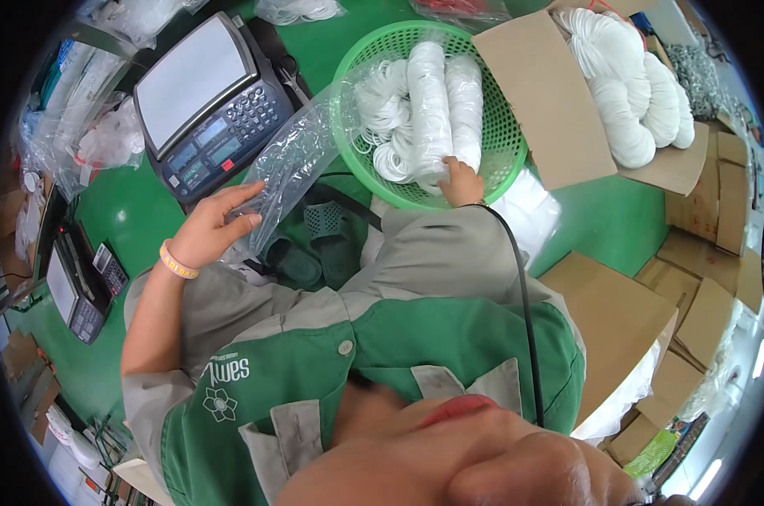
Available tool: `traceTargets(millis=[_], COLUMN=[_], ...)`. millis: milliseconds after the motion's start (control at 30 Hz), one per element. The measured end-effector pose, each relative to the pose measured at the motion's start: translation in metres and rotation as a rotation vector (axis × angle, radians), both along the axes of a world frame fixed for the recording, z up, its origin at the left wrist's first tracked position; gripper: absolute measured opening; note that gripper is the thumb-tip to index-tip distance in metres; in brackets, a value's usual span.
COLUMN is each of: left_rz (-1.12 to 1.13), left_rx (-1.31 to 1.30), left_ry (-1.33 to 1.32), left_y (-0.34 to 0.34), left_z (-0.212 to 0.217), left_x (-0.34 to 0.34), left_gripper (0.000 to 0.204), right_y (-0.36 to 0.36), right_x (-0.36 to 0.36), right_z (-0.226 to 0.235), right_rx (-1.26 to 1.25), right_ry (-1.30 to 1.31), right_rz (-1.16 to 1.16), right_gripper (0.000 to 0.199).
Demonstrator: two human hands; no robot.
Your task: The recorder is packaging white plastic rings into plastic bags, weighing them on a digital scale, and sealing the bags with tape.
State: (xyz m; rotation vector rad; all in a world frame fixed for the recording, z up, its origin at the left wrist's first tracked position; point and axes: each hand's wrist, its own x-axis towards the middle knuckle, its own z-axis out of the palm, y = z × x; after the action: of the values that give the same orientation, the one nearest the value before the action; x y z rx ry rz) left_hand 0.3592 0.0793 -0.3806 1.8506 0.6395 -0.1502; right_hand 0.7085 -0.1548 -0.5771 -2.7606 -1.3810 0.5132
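Note:
A long clear plastic bag [293, 152] stretches from my left side to the rim of a green mesh basket [348, 63]. My left hand [217, 226], with a yellow band at the wrist, touches the bag, its thumb and fingers apart. Inside the basket lie two long bundles of white cord [429, 105] side by side, with looser white coils [382, 101] to their left. Clear film shows around the lower end of the left bundle. My right hand [463, 184] closes at the near end of the bundles; its fingertips are partly hidden.
On the left stands a digital scale [198, 80], with scissors [289, 76] beside it. An open cardboard box [550, 101] at right holds thick white cord hanks [622, 93]. Dark green clogs [293, 261] are below the bag. More cardboard boxes [609, 320] line the right.

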Motion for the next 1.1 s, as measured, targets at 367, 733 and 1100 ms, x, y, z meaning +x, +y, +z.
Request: traceTargets(millis=[367, 733, 1100], left_rz=[0.169, 0.205, 0.235], left_rx=[0.125, 0.150, 0.186], left_ry=[-0.091, -0.099, -0.156], left_y=[0.005, 0.000, 0.002], left_z=[-0.006, 0.001, 0.009], left_x=[-0.005, -0.004, -0.003], left_gripper=[0.041, 0.042, 0.041], right_y=[-0.015, -0.016, -0.012], right_x=[0.009, 0.016, 0.045], right_z=[-0.030, -0.031, -0.065], right_rx=[0.488, 0.847, 1.047], right_ry=[0.004, 0.101, 0.305], right_rz=[-0.298, -0.562, -0.848], right_gripper=[0.020, 0.010, 0.010])
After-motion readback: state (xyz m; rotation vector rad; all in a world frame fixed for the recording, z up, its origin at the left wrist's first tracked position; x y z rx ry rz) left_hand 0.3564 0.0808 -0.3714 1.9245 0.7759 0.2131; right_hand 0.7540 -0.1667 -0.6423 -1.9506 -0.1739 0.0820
